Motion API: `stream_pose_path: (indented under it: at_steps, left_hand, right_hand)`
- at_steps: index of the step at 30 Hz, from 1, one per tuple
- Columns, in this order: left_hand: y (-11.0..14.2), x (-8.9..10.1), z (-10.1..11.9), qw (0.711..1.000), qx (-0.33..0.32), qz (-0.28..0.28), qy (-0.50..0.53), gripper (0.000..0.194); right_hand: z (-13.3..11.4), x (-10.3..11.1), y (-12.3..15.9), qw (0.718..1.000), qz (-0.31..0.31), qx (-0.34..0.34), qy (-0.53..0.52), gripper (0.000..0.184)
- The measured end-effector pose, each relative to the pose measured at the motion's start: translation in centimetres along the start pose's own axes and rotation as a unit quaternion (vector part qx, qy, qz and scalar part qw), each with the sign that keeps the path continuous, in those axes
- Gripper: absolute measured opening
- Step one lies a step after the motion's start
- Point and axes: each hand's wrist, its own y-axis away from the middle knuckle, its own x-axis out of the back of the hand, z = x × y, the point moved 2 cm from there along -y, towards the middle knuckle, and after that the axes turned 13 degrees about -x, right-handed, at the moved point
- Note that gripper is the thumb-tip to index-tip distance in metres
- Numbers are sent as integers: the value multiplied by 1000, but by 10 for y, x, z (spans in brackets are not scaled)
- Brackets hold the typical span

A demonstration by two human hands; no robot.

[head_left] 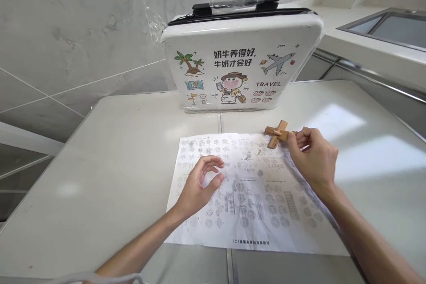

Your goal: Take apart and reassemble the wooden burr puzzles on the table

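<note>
My right hand (313, 155) pinches one arm of a cross-shaped wooden interlocking puzzle (275, 133) between thumb and fingers. The puzzle is at the far right edge of a printed sheet (199, 235). Above the left half of that sheet is my left hand (202, 182), fingers curved and apart from the thumb, with nothing between them. The sheet carries rows of small diagrams and lines of text, upside down from here, and it is slightly creased. My right hand covers part of the puzzle's near arm.
A white hard case (239, 60) with cartoon prints and a black handle stands upright at the back, partly wrapped in clear plastic. It rests on a pale table (100, 177) with a centre seam. Behind is a grey tiled wall; a white counter (372, 49) runs along the right.
</note>
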Motion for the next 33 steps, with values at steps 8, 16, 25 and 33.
stream_pose_path:
  at_steps: [8, 16, 25, 33]
  left_hand:
    - [0, 2, 3, 1000, 21, -18, -11, 24]
    - [-13, 21, 9, 990, 4, -35, -135, 15]
    - [-33, 79, -5, 965, -12, 65, -254, 52]
    - [-37, 90, -11, 959, -6, 101, -263, 49]
  right_hand:
    - [-13, -3, 20, 988, -47, 139, -53, 33]
    - [-16, -21, 45, 940, -237, 240, -42, 33]
    - [-13, -28, 45, 934, -289, 207, -26, 34]
    - [-13, -31, 44, 932, -302, 197, -26, 33]
